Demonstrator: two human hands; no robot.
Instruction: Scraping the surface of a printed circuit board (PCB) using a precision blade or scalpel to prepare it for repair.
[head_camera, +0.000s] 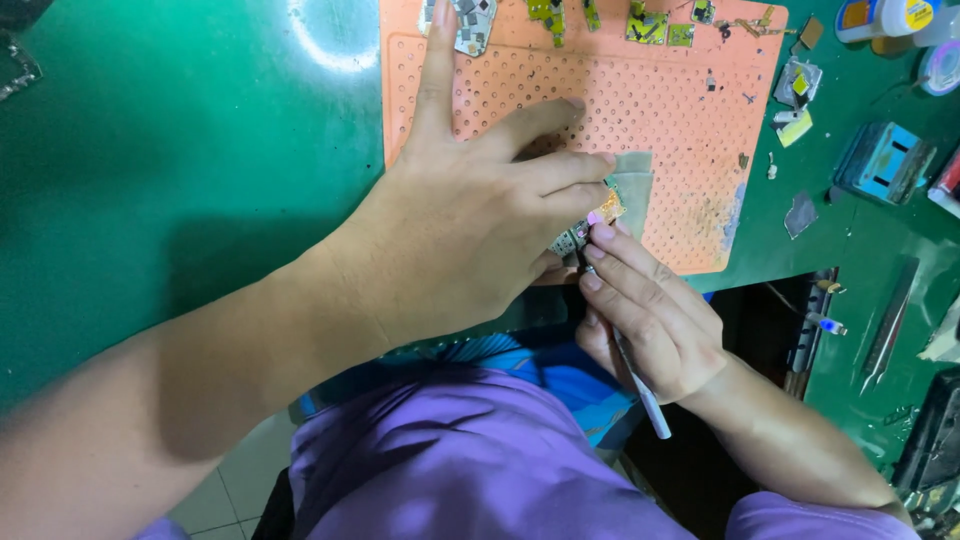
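Note:
My left hand (470, 215) lies flat on the near edge of an orange perforated mat (660, 110), its fingers pressing down a small circuit board (572, 240) with a gold patch. My right hand (645, 315) grips a thin white-handled tool (640, 385) like a pen, its tip at the board right beside my left fingertips. A grey cloth pad (633, 180) lies under the board. Most of the board is hidden by my fingers.
Several small circuit boards (645, 22) sit along the mat's far edge. On the green bench (180, 150) to the right lie a blue box (882, 160), small containers (885, 18), metal shield pieces (800, 212) and tweezers (885, 330). My purple-clothed lap (460, 460) is below.

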